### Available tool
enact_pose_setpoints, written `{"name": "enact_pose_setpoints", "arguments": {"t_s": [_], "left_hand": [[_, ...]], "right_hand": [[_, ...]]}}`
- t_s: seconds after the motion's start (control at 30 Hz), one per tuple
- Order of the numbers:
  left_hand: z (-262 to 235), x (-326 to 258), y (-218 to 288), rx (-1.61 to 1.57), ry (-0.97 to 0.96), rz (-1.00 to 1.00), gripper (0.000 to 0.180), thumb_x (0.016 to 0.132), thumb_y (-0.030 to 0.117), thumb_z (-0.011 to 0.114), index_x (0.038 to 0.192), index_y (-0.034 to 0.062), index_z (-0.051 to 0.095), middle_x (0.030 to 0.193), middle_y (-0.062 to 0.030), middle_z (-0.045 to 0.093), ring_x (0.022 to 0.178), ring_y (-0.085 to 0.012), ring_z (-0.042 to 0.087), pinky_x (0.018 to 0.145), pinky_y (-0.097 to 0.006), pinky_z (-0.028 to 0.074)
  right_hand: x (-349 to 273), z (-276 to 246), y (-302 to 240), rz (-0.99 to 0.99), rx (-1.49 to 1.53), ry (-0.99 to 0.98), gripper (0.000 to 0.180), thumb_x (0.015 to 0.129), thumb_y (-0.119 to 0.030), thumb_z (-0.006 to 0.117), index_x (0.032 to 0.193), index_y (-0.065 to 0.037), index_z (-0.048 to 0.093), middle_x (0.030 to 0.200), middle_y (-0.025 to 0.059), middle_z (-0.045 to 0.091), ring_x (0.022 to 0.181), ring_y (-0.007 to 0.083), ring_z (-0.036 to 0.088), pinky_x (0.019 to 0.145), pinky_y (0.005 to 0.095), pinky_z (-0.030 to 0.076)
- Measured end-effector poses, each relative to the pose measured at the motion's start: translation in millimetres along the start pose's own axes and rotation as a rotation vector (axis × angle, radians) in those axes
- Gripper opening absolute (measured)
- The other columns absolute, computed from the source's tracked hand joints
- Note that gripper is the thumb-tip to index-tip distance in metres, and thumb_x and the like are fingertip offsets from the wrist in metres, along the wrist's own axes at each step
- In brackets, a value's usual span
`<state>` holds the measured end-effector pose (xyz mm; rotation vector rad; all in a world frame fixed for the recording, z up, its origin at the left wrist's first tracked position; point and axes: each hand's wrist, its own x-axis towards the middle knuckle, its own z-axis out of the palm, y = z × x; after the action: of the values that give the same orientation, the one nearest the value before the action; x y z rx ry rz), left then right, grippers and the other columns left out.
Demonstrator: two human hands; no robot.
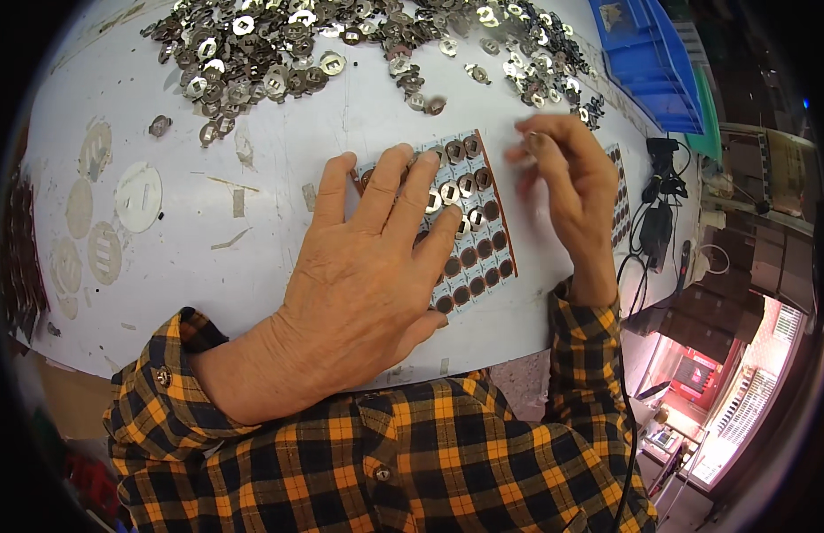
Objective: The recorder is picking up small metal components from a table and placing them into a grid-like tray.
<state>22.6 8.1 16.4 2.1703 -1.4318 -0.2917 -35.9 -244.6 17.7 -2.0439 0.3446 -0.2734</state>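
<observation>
In the head view, the sheet lies on the counter, slightly tilted, partly under the left hand. That hand is palm down with its fingers spread apart, the fingertips over the sheet's upper left part. Silvery discs sit on the sheet's upper rows; its lower rows show dark round spots. The right hand is raised just right of the sheet, thumb and forefinger close together; blur leaves me unable to tell whether they pinch anything. A heap of loose discs lies beyond, with a blue bin at the upper right and cables below it.
</observation>
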Motion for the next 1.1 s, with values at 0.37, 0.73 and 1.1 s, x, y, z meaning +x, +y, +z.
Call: {"name": "enact_pose_setpoints", "arguments": {"t_s": [0.37, 0.73, 1.1], "left_hand": [[0, 1, 1, -0.006, 0.005, -0.008, 0.089, 0.062, 0.037, 0.097, 0.139, 0.0055, 0.066, 0.158, -0.0278, 0.045, 0.149, -0.0445, 0.040, 0.119, -0.064, 0.030], [1, 1, -1, 0.011, 0.006, -0.004, 0.089, 0.062, 0.037, 0.097, 0.140, 0.0071, 0.065, 0.159, -0.0273, 0.045, 0.149, -0.0435, 0.040, 0.120, -0.063, 0.030], [2, -1, -1, 0.004, 0.008, -0.017, 0.089, 0.062, 0.039, 0.097, 0.139, 0.0077, 0.066, 0.160, -0.0260, 0.044, 0.151, -0.0431, 0.039, 0.120, -0.064, 0.029]], "right_hand": [[-46, -12, -18, 0.226, 0.162, -0.239, 0.014, 0.104, 0.000, 0.064, 0.113, 0.006, 0.073, 0.100, 0.0045, 0.067, 0.076, 0.0080, 0.065, 0.059, 0.0192, 0.053], [-31, -14, -15, -0.040, -0.207, -0.330, 0.009, 0.094, 0.008, 0.067, 0.100, 0.004, 0.072, 0.087, 0.0031, 0.063, 0.072, 0.0091, 0.055, 0.065, 0.0256, 0.042], [-27, -7, -29, 0.198, -0.209, -0.349, 0.009, 0.095, 0.009, 0.068, 0.102, 0.004, 0.072, 0.090, -0.0001, 0.065, 0.074, 0.0041, 0.056, 0.065, 0.0197, 0.043]]}}
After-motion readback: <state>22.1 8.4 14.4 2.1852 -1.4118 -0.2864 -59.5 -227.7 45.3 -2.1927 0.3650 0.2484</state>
